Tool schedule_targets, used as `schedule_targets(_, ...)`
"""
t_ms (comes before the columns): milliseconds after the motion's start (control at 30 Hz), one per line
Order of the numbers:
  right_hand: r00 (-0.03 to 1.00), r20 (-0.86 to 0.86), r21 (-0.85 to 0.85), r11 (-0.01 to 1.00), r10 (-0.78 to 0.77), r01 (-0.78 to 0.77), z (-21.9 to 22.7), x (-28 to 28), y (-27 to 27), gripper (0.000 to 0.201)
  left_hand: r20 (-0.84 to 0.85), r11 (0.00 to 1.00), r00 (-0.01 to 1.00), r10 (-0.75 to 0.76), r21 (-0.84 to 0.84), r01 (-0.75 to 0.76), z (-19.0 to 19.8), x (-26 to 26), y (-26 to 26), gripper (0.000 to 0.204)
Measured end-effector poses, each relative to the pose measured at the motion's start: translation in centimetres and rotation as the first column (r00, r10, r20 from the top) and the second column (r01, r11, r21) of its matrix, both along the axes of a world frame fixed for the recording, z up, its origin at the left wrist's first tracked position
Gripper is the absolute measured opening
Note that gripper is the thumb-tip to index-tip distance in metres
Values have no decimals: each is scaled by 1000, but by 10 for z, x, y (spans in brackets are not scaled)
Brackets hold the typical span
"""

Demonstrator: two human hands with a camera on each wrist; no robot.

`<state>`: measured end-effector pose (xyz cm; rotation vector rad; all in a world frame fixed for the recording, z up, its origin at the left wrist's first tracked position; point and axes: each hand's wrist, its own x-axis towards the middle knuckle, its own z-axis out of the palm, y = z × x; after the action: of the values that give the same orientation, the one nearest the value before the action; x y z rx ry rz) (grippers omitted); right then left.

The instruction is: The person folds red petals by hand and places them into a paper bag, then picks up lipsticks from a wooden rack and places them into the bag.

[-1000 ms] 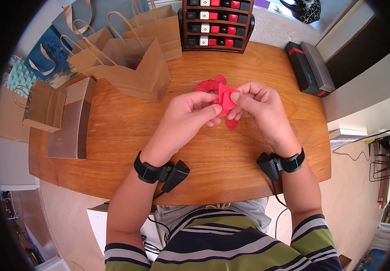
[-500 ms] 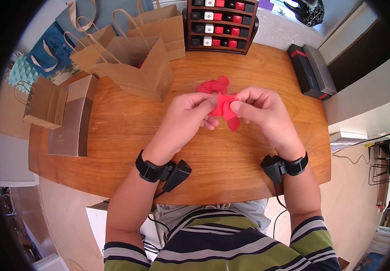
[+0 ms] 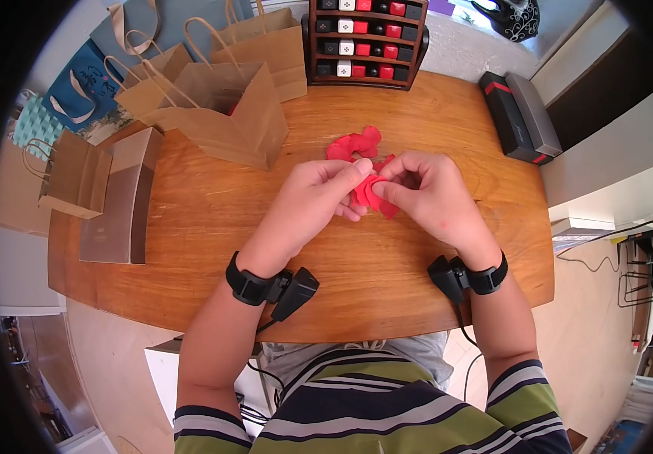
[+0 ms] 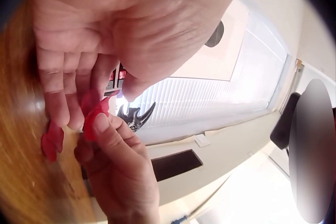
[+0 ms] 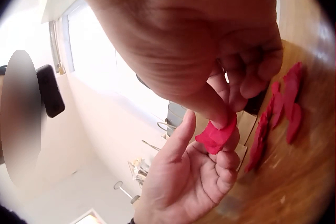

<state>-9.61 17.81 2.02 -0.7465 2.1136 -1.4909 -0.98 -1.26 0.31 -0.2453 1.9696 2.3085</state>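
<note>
Right wrist view: right hand [image 5: 205, 40] pinches red petals [image 5: 214, 138]; left hand [image 5: 186, 182], thumb raised, touches them with relaxed fingers

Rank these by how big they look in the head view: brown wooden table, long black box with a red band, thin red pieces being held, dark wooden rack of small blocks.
1. Table
2. Rack
3. Black box
4. Held red pieces, partly hidden by fingers
</note>
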Motion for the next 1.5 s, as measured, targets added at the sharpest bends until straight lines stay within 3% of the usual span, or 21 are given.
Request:
schedule_targets(167, 998, -46, -45, 998, -44, 41, 0, 2, 1, 8, -20, 1000, 1000, -7, 9, 8, -1, 1, -2, 33)
schedule_targets(267, 983, -176, -20, 999, -45, 42, -3, 0, 2, 9, -35, 999, 999, -10, -51, 8, -3, 1, -2, 32)
schedule_targets(967, 992, -84, -46, 995, -96, 92, -3, -1, 0, 14, -24, 995, 997, -78, -70, 76, -2, 3, -1, 35)
schedule_targets(1267, 993, -78, -33, 996, -84, 82, -5, -1, -3, 11, -6, 998, 999, -39, 55, 39, 2, 3, 0, 33)
schedule_targets(1500, 997, -32, -102, 992, -72, 69, -10, -4, -1, 16, -44, 995, 996, -74, -76, 71, -4, 1, 1, 34)
